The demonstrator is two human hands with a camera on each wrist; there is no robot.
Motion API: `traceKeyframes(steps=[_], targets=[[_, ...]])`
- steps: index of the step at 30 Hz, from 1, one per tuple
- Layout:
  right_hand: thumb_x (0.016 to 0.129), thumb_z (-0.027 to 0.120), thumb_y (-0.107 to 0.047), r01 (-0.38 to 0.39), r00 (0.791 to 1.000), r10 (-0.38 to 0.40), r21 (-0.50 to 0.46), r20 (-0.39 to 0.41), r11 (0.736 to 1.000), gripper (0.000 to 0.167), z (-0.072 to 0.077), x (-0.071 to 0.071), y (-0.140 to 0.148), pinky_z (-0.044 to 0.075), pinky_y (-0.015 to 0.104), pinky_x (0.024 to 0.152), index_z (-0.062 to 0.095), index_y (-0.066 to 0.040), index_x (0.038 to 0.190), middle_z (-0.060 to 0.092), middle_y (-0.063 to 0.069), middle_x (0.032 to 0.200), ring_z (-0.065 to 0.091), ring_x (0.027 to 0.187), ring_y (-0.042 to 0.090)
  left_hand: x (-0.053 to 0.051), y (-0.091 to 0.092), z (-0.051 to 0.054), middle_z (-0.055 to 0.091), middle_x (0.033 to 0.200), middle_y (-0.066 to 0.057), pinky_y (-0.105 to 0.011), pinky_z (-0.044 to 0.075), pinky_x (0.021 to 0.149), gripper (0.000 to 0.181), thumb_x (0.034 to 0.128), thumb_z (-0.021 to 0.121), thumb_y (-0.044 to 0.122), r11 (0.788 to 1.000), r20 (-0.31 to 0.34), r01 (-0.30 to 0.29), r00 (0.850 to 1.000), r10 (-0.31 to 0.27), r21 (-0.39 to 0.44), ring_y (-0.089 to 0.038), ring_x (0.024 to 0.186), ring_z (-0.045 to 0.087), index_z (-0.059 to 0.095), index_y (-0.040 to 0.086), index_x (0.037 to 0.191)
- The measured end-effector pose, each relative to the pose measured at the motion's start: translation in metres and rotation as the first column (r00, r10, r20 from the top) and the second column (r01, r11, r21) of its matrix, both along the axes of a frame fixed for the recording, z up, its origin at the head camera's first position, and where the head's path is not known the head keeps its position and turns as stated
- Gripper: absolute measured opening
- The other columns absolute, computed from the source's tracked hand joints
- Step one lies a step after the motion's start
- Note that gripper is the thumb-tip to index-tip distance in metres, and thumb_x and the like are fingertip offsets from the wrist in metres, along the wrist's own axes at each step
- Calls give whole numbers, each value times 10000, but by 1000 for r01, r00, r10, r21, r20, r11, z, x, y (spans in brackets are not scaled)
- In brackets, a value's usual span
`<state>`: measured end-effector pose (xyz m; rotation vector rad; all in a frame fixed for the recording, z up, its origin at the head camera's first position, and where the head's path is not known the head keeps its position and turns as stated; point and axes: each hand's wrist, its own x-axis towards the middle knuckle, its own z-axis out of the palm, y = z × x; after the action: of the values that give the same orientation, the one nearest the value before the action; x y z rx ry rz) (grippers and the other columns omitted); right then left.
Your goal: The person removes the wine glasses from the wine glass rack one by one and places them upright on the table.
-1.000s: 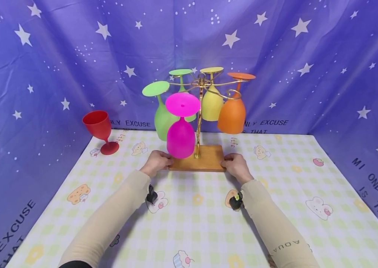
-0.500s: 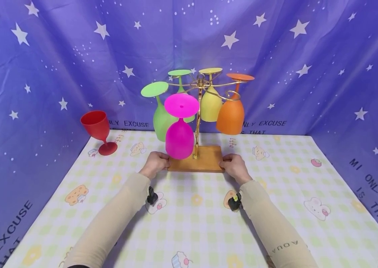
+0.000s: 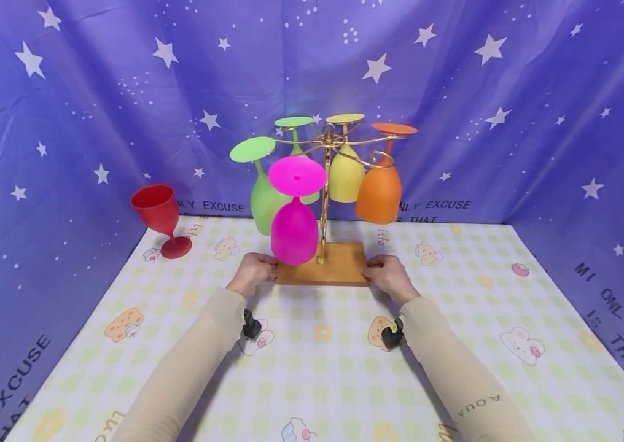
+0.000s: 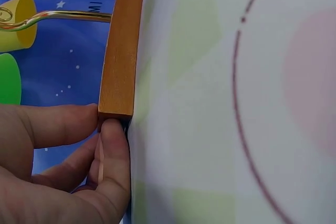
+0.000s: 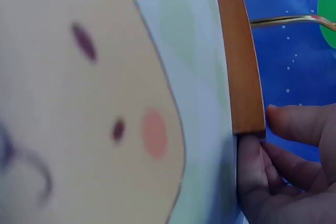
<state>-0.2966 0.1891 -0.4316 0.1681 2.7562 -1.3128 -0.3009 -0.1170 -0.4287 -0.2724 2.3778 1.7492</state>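
Note:
A wine glass rack with a wooden base [image 3: 339, 268] and a gold twisted post [image 3: 324, 209] stands on the table. Upside down on its arms hang a magenta goblet [image 3: 294, 233], two light green goblets [image 3: 265, 202], a yellow goblet [image 3: 346, 175] and an orange goblet [image 3: 379, 193]. My left hand [image 3: 253, 273] grips the base at its left end, thumb and fingers at the corner in the left wrist view. At the opposite end my right hand [image 3: 392, 277] holds the base the same way. The fingers' undersides are partly hidden.
A red goblet [image 3: 156, 209] stands upright at the table's back left, apart from the rack. The checked tablecloth [image 3: 317, 380] carries printed cartoon figures. Blue star-patterned curtains [image 3: 268, 67] close off the back and both sides.
Both hands keep their hold on the base. The whole scene has shifted slightly left and down in the head view; the rack and goblets show no clear movement on the table.

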Motion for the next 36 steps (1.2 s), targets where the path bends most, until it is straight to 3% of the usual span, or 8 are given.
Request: traceKeyframes(steps=[5, 8, 14, 19, 27, 29, 33, 36], targets=[[894, 627, -161, -58, 998, 59, -101, 10, 993, 328, 2, 0, 8, 524, 362, 819, 607, 53, 1142, 639, 196, 1088, 621, 946, 267, 1, -1, 0, 658, 978, -150, -284, 554, 708, 347, 738, 642, -117, 1000, 13, -6, 1000, 6, -6, -175, 730, 621, 661, -67, 1080], [909, 592, -146, -68, 998, 69, -116, 8, 991, 321, 13, 2, 18, 548, 339, 765, 591, 60, 1155, 647, 205, 1062, 651, 880, 260, 2, 0, 0, 665, 973, -153, -285, 552, 704, 350, 737, 630, -124, 1000, 4, -2, 1000, 2, -2, -173, 721, 621, 660, -68, 1081], [936, 553, -211, -62, 992, 68, 57, -106, 996, 312, 56, 2, 44, 524, 361, 752, 614, 19, 1136, 648, 207, 1029, 625, 859, 272, 2, 2, 1, 678, 962, -165, -289, 553, 719, 361, 733, 621, -135, 1000, 8, -4, 1000, 4, 6, -174, 715, 630, 657, -75, 1087], [942, 555, -239, 4, 963, 39, 160, -266, 987, 314, 91, -2, 54, 508, 375, 705, 632, 14, 1111, 654, 191, 975, 610, 827, 277, 1, 2, 0, 683, 937, -165, -283, 554, 709, 363, 725, 621, -139, 1000, 4, 0, 1000, 0, 9, -162, 694, 625, 655, -86, 1082], [931, 559, -178, 79, 866, 28, 192, -500, 978, 291, 149, -7, 50, 481, 424, 807, 632, 30, 1122, 651, 193, 1014, 599, 901, 304, 1, 1, -1, 689, 920, -161, -275, 548, 694, 350, 736, 621, -127, 1000, 6, -1, 1000, 1, 5, -150, 681, 620, 657, -81, 1081], [923, 562, -155, 88, 824, 43, 203, -565, 975, 284, 164, -8, 49, 476, 429, 832, 630, 44, 1115, 648, 199, 1018, 598, 916, 311, 1, 1, -1, 690, 915, -163, -276, 549, 693, 343, 740, 621, -123, 1000, 0, 1, 1000, -1, 7, -150, 678, 619, 658, -81, 1078], [904, 571, -102, 107, 720, 95, 245, -688, 963, 259, 189, -10, 46, 467, 441, 854, 635, 66, 1091, 643, 214, 1011, 599, 922, 333, 1, 1, -1, 690, 910, -161, -276, 551, 693, 333, 738, 624, -124, 1000, -8, 2, 1000, -2, 5, -152, 679, 619, 663, -80, 1065], [898, 582, -69, 105, 661, 137, 272, -738, 957, 245, 203, -11, 43, 464, 447, 858, 631, 75, 1090, 630, 221, 1009, 600, 917, 343, 1, 0, -1, 687, 919, -159, -277, 550, 698, 327, 738, 629, -122, 1000, -8, -1, 1000, 1, -2, -155, 687, 618, 666, -80, 1061]])
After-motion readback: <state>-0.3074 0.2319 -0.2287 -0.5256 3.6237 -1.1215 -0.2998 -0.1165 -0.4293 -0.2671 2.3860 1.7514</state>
